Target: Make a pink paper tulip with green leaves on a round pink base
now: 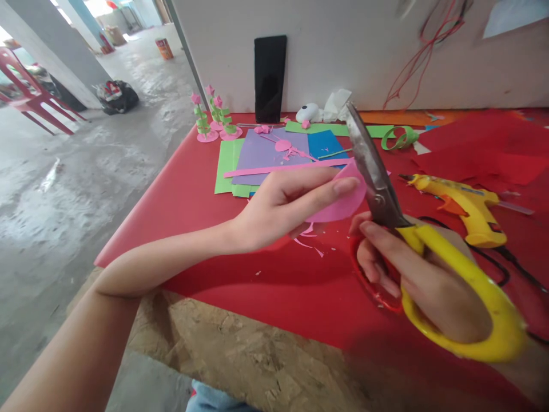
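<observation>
My left hand (pixel 283 209) pinches a rounded piece of pink paper (pixel 338 207) between thumb and fingers, held above the red table. Wrapped through the handles of large scissors (pixel 373 171), my right hand (pixel 422 274) holds them with the blades pointing up and away. One handle is yellow, the other red. The blades stand right beside the paper's right edge; whether they touch it I cannot tell. Thin pink offcuts (pixel 309 243) lie on the table under the paper. Behind the left hand a long pink strip (pixel 283 168) lies across purple paper (pixel 261 151) and green sheets (pixel 223 171).
A yellow glue gun (pixel 467 206) with a black cord lies at the right. Small paper flowers (pixel 214 117) stand at the back left corner. A black phone (pixel 270 79) leans on the white wall. Beyond are a green paper coil (pixel 401 138) and red sheets (pixel 484 146).
</observation>
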`<action>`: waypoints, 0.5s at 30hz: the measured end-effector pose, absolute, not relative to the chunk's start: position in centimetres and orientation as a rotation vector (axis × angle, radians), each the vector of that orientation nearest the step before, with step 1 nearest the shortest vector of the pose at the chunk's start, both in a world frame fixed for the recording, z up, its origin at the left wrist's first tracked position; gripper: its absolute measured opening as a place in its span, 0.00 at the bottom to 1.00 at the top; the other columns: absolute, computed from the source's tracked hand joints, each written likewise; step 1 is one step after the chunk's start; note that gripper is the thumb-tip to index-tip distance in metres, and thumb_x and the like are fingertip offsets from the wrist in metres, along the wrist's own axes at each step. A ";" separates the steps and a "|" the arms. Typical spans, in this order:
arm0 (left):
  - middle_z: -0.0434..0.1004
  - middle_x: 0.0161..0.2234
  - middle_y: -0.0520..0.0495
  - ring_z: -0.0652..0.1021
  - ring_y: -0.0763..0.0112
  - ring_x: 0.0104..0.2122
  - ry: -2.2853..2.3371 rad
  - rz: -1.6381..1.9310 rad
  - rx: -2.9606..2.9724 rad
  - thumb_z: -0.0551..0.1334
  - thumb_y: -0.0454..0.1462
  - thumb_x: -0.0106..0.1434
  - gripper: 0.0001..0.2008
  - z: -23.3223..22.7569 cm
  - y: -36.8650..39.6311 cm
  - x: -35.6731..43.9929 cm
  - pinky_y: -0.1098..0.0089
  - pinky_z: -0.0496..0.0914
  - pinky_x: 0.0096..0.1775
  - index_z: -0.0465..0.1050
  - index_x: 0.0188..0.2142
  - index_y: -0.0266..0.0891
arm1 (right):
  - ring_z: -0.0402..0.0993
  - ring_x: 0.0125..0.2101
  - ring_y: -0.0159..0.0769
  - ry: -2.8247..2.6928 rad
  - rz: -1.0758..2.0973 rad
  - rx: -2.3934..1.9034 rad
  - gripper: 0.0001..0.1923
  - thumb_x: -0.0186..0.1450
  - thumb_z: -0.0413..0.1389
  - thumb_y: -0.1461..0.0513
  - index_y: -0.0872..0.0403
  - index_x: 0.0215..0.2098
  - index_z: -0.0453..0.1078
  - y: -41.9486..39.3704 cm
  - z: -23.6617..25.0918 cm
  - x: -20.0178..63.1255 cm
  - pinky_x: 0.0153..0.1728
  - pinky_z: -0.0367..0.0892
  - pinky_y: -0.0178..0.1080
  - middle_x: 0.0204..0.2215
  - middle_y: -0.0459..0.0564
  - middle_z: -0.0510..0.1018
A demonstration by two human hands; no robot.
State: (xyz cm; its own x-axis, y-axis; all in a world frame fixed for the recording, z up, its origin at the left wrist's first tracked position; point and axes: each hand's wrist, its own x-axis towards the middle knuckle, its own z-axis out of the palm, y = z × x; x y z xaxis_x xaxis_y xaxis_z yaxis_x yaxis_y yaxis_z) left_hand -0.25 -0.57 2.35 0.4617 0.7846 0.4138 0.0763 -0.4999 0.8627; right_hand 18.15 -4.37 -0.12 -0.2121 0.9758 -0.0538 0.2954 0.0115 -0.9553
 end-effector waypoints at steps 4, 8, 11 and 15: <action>0.73 0.27 0.50 0.70 0.82 0.24 0.651 1.271 2.339 0.56 0.41 0.67 0.14 1.3 0.2 -0.6 0.77 0.65 0.27 0.79 0.36 0.38 | 0.53 0.08 0.21 -1.550 1.433 -1.253 0.33 0.61 0.52 0.41 0.56 0.13 0.57 -3.7 0.8 18.5 0.09 0.49 0.27 0.07 0.44 0.57; 0.75 0.36 0.47 0.71 0.81 0.25 0.865 1.293 2.600 0.57 0.47 0.65 0.14 0.1 0.4 -0.9 0.77 0.62 0.25 0.78 0.45 0.50 | 0.55 0.09 0.21 -1.620 1.530 -1.207 0.34 0.63 0.48 0.39 0.56 0.12 0.58 -4.1 1.0 18.7 0.10 0.51 0.27 0.06 0.45 0.57; 0.74 0.40 0.46 0.73 0.78 0.30 0.917 1.308 2.678 0.60 0.47 0.63 0.14 -0.5 0.3 -0.8 0.77 0.64 0.26 0.77 0.47 0.51 | 0.55 0.09 0.21 -1.662 1.523 -1.217 0.34 0.64 0.47 0.41 0.56 0.12 0.56 -4.7 1.2 18.6 0.12 0.53 0.27 0.07 0.45 0.57; 0.73 0.41 0.46 0.75 0.74 0.35 0.931 1.272 2.697 0.59 0.42 0.64 0.16 -0.6 0.2 -0.7 0.77 0.67 0.27 0.73 0.51 0.50 | 0.53 0.08 0.20 -1.656 1.446 -1.288 0.30 0.64 0.47 0.47 0.55 0.11 0.53 -4.6 1.6 18.4 0.11 0.51 0.26 0.07 0.44 0.55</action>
State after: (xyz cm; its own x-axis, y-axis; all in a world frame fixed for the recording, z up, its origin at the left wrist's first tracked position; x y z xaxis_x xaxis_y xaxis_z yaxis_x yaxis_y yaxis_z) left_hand -0.69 0.23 -0.63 0.4908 0.5222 0.6975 0.5072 -0.8221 0.2585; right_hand 18.38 -4.62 1.57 -0.3615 0.9183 -0.1616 0.2837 -0.0568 -0.9572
